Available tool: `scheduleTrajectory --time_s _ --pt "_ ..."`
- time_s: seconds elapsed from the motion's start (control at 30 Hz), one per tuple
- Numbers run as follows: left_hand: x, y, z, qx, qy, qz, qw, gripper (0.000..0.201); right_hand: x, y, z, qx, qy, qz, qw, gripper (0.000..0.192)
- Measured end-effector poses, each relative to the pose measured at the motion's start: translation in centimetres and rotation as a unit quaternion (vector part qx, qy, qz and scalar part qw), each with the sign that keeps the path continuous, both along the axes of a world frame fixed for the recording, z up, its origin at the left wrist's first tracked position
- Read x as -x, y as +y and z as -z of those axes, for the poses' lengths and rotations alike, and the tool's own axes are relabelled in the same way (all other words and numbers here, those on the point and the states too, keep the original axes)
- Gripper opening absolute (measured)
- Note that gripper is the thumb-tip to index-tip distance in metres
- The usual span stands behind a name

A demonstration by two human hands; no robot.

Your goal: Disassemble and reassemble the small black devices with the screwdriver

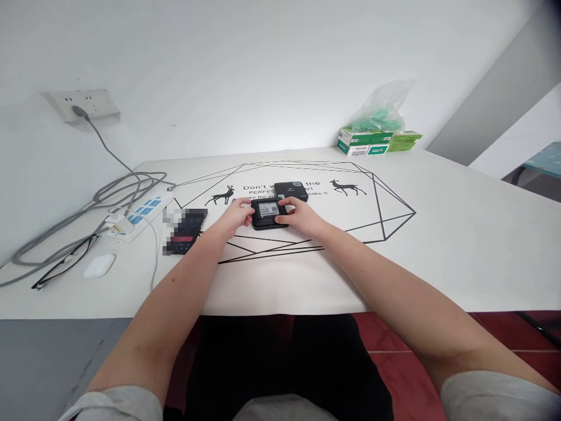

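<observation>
A shallow black box base (258, 226) lies on the printed table mat in front of me. In its top sits a flat black rectangular piece with a white printed label (268, 210); its exact kind is unclear. My left hand (238, 216) grips the left edge of the box base, fingers curled against its side. Over the right side, my right hand (300, 216) has its thumb and forefinger on the edge of the labelled piece. Just behind stands a black box lid (291, 190) with small print and a sticker, touched by neither hand.
At the left lie a phone (189, 231), a power strip (142, 216) with grey cable, glasses (65, 263) and a white earbud case (99, 265). Green and white boxes (364, 140) stand at the back right against the wall, under a plastic bag (381, 114).
</observation>
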State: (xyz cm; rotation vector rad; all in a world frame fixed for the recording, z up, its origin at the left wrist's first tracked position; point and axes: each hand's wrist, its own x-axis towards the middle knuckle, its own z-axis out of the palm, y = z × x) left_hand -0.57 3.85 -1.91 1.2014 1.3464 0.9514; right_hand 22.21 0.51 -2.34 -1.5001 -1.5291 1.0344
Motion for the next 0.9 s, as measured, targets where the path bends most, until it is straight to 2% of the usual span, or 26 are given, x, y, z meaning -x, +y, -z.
scheduleTrajectory --time_s 0.17,0.33,0.5,0.67,0.77,0.9 --pt "-0.5 -0.2 -0.1 -0.046 -0.009 -0.035 0.998 0.028 0.1 0.4 0.5 -0.023 0.035 0.011 0.999 0.059" --pt "-0.7 -0.7 -0.3 -0.103 0.011 -0.028 0.994 0.040 0.1 0.4 0.3 -0.042 0.079 -0.016 0.996 0.059" --pt "-0.9 -0.9 -0.5 -0.079 -0.017 -0.050 0.995 0.045 0.0 0.5 0.2 -0.052 0.091 0.004 0.994 0.051" --pt "-1.4 -1.0 -0.3 -0.041 -0.009 -0.104 0.994 0.024 -0.1 1.1 0.9 -0.065 0.096 0.008 0.993 0.045" --pt "-1.5 -1.0 -0.1 -0.042 0.003 -0.112 0.993 0.010 -0.2 1.2 1.2 -0.067 0.073 0.003 0.995 0.045" --pt "-1.6 -1.0 0.2 -0.045 0.019 -0.107 0.993 0.012 -0.2 1.3 1.2 -0.069 0.053 0.003 0.996 0.046"
